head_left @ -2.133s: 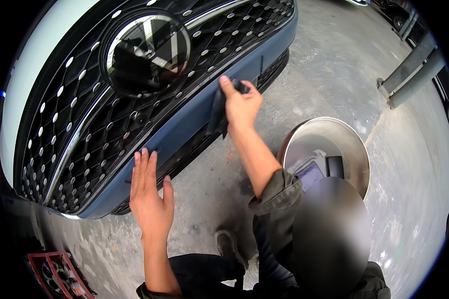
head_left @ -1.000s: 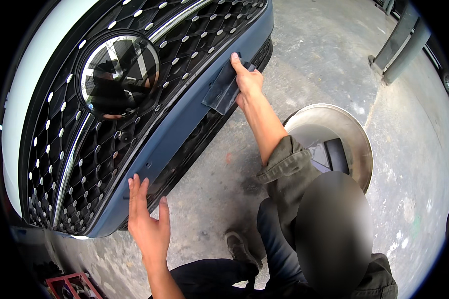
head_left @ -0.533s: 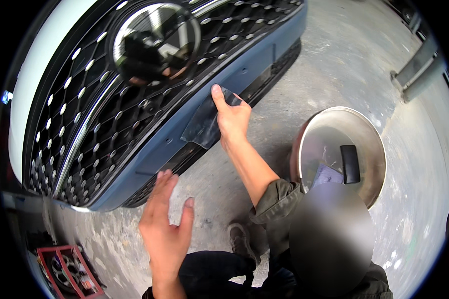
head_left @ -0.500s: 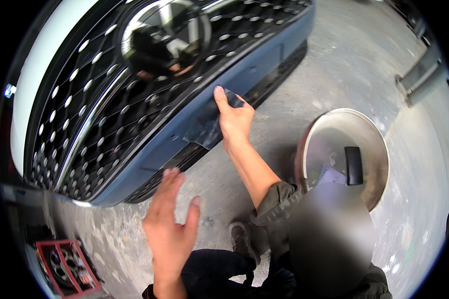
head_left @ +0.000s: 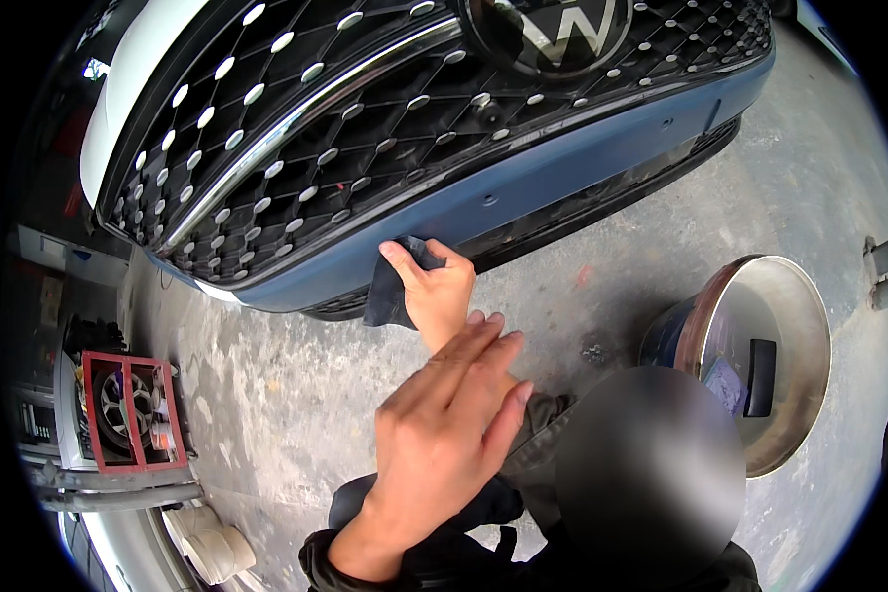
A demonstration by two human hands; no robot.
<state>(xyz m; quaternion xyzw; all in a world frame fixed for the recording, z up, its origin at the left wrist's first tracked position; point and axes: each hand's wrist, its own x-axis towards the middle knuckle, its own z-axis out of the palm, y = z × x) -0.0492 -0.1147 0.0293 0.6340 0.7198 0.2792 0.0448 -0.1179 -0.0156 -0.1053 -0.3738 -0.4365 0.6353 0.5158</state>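
Note:
My right hand point(head_left: 440, 294) pinches a sheet of black sandpaper point(head_left: 389, 296) between thumb and fingers. The sheet lies against the lower edge of a blue-grey car bumper point(head_left: 602, 170), with its loose end hanging below. Nearer to me, my left hand point(head_left: 444, 434) is in the air with fingers stretched out, and it holds nothing. It covers most of my right forearm. Above the bumper strip spreads a black grille point(head_left: 296, 192) with silver studs, a chrome bar and a round emblem point(head_left: 548, 35).
At right stands a round bucket point(head_left: 673, 333) of water, containing a black block point(head_left: 760, 379) and a purple piece point(head_left: 725, 387). A red-framed rack point(head_left: 134, 407) with a wheel is at the left. White buckets point(head_left: 217, 545) stand at lower left. A blurred grey oval hides part of the lower right.
The view has shifted, so the grille and bucket appear farther right. My right hand and the sandpaper are farther left along the bumper. My left hand has come close to my right wrist.

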